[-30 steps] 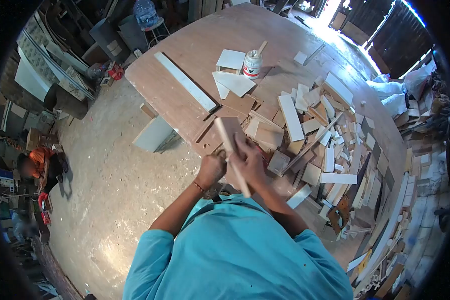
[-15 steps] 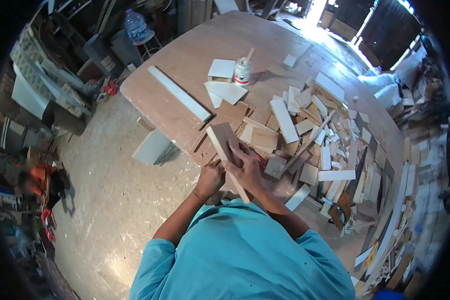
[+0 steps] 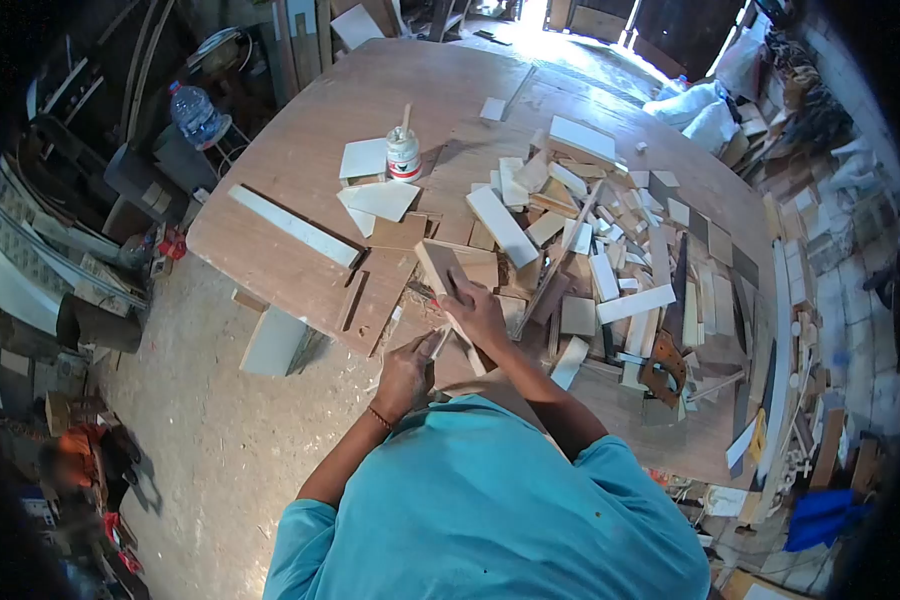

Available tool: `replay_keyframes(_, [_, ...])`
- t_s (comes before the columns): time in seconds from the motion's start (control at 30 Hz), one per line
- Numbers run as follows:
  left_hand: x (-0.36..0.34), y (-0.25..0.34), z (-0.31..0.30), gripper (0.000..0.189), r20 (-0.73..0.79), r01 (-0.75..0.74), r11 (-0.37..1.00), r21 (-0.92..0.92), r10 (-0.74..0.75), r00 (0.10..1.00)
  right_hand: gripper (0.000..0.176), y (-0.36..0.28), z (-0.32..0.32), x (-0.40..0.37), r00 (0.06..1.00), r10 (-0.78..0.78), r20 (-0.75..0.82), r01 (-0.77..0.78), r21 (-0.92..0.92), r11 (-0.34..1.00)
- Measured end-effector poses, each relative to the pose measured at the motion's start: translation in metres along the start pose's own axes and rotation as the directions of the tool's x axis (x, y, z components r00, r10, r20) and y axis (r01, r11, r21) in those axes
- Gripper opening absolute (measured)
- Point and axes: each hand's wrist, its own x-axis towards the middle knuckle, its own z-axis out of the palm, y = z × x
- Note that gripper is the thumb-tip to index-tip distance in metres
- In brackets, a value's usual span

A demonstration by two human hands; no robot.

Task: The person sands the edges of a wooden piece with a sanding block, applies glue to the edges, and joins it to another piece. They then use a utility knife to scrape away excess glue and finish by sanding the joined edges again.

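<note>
My right hand (image 3: 478, 315) is closed around a wooden board (image 3: 438, 262), held tilted over the near edge of the table. Lower and to the left, my left hand (image 3: 407, 378) is closed, and a thin pale strip of wood (image 3: 441, 342) sticks out from its fingers beside the board's lower part. My palm hides the rest of that strip. Past the hands, a heap of wood offcuts (image 3: 502, 228) covers the middle and right of the table. A handsaw (image 3: 662, 368) with a wooden handle lies among them.
On the wooden table (image 3: 300, 150) stand a glue jar (image 3: 403, 155) with a stick in it and several white pieces. A long straight bar (image 3: 295, 226) lies at the left. A person in orange (image 3: 80, 455) is low at the far left. A water bottle (image 3: 196, 115) stands on a stool.
My head view has turned, so the table sits further left and higher. My left hand has dropped away from the board, and the pale strip now shows at its fingers.
</note>
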Motion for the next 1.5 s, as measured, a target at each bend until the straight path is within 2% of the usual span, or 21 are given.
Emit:
replay_keyframes(0.1, [0.009,-0.002,0.013,0.024,0.076,0.071,0.997,0.04,-0.073,0.994,0.054,-0.01,0.007,-0.017,0.96,-0.263,-0.093,0.263,-0.018,0.965])
replay_keyframes(0.13, [0.008,-0.009,0.017,0.021,0.105,0.085,0.996,0.016,-0.086,0.991,0.057,-0.045,-0.009,-0.029,0.989,-0.142,0.036,0.141,0.034,0.989])
replay_keyframes(0.23, [0.014,-0.007,0.018,0.023,0.143,0.077,0.997,0.012,-0.077,0.987,0.057,-0.042,-0.021,-0.031,0.958,-0.283,-0.04,0.277,-0.115,0.954])
replay_keyframes(0.33, [0.023,0.022,0.0,0.036,0.057,-0.076,0.993,-0.093,0.081,0.995,0.053,-0.019,-0.035,-0.012,0.991,-0.048,-0.127,0.058,0.079,0.995])
replay_keyframes(0.43, [0.021,0.015,0.009,0.033,0.049,-0.062,0.989,-0.133,0.069,0.996,0.053,0.006,-0.032,-0.007,0.985,-0.012,-0.174,-0.005,-0.097,0.995])
replay_keyframes(0.47, [0.02,0.002,0.018,0.033,0.05,-0.062,0.989,-0.132,0.069,0.996,0.054,-0.007,-0.026,-0.014,0.998,0.023,-0.061,-0.015,0.133,0.991])
replay_keyframes(0.5, [0.016,-0.017,0.029,0.033,0.091,-0.04,0.995,-0.087,0.048,0.995,0.054,-0.021,-0.019,-0.021,0.939,-0.291,-0.181,0.275,-0.111,0.955])
replay_keyframes(0.57, [0.028,-0.016,0.027,0.032,0.137,-0.027,0.999,-0.044,0.033,0.99,0.06,-0.043,-0.026,-0.029,0.904,-0.419,-0.082,0.374,-0.32,0.871])
replay_keyframes(0.63, [0.03,-0.001,0.012,0.029,0.12,-0.036,0.999,0.013,0.034,0.992,0.056,-0.027,-0.025,-0.021,0.885,-0.438,-0.16,0.394,-0.244,0.886])
replay_keyframes(0.7, [0.032,0.02,0.0,0.031,0.081,-0.001,1.0,-0.027,0.003,0.997,0.056,-0.009,-0.031,-0.007,0.971,-0.2,-0.132,0.203,0.005,0.979])
replay_keyframes(0.73, [0.03,0.023,0.0,0.026,0.055,0.004,0.999,-0.054,-0.001,0.998,0.054,-0.005,-0.034,-0.003,0.995,0.092,-0.023,-0.09,0.088,0.992])
replay_keyframes(0.83, [0.022,0.006,0.013,0.022,0.0,0.047,0.993,-0.108,-0.048,0.999,0.052,-0.009,-0.019,-0.012,0.997,0.064,-0.048,-0.055,0.161,0.985])
replay_keyframes(0.9, [0.015,-0.015,0.021,0.031,0.174,0.175,0.984,-0.017,-0.169,0.97,0.057,-0.039,-0.011,-0.029,0.922,-0.379,-0.077,0.359,-0.196,0.913])
replay_keyframes(0.97, [0.019,-0.003,0.01,0.025,0.039,0.046,0.983,-0.179,-0.04,0.998,0.056,-0.047,-0.015,-0.031,0.889,-0.451,-0.081,0.426,-0.212,0.879])
replay_keyframes(1.0, [0.017,0.001,0.008,0.025,0.044,0.079,0.992,-0.1,-0.075,0.996,0.056,-0.042,-0.014,-0.031,0.89,-0.45,-0.077,0.427,-0.21,0.88])
replay_keyframes(1.07, [0.022,0.012,0.006,0.025,-0.042,0.049,0.996,-0.079,-0.053,0.998,0.052,-0.018,-0.015,-0.014,0.979,-0.166,-0.119,0.19,0.224,0.956])
replay_keyframes(1.17, [0.018,0.026,0.003,0.023,0.041,0.173,0.979,-0.105,-0.169,0.985,0.049,0.004,-0.03,-0.002,0.998,-0.013,-0.056,0.003,-0.169,0.986])
replay_keyframes(1.23, [0.012,0.004,0.022,0.021,0.015,0.069,0.995,-0.066,-0.068,0.998,0.051,-0.015,-0.014,-0.019,0.988,-0.132,-0.074,0.144,0.182,0.973])
replay_keyframes(1.3, [0.006,-0.014,0.03,0.02,0.176,0.343,0.842,-0.416,-0.296,0.939,0.057,-0.053,-0.017,-0.038,0.905,-0.415,-0.091,0.372,-0.305,0.877])
replay_keyframes(1.43, [0.026,0.025,0.007,0.016,-0.015,0.104,0.993,-0.052,-0.105,0.994,0.051,-0.015,-0.023,-0.013,0.927,-0.338,-0.163,0.349,0.044,0.936])
replay_keyframes(1.5, [0.026,0.035,0.006,0.017,-0.002,0.128,0.986,-0.104,-0.129,0.992,0.056,0.0,-0.031,-0.01,0.977,-0.11,-0.181,0.146,0.196,0.97])
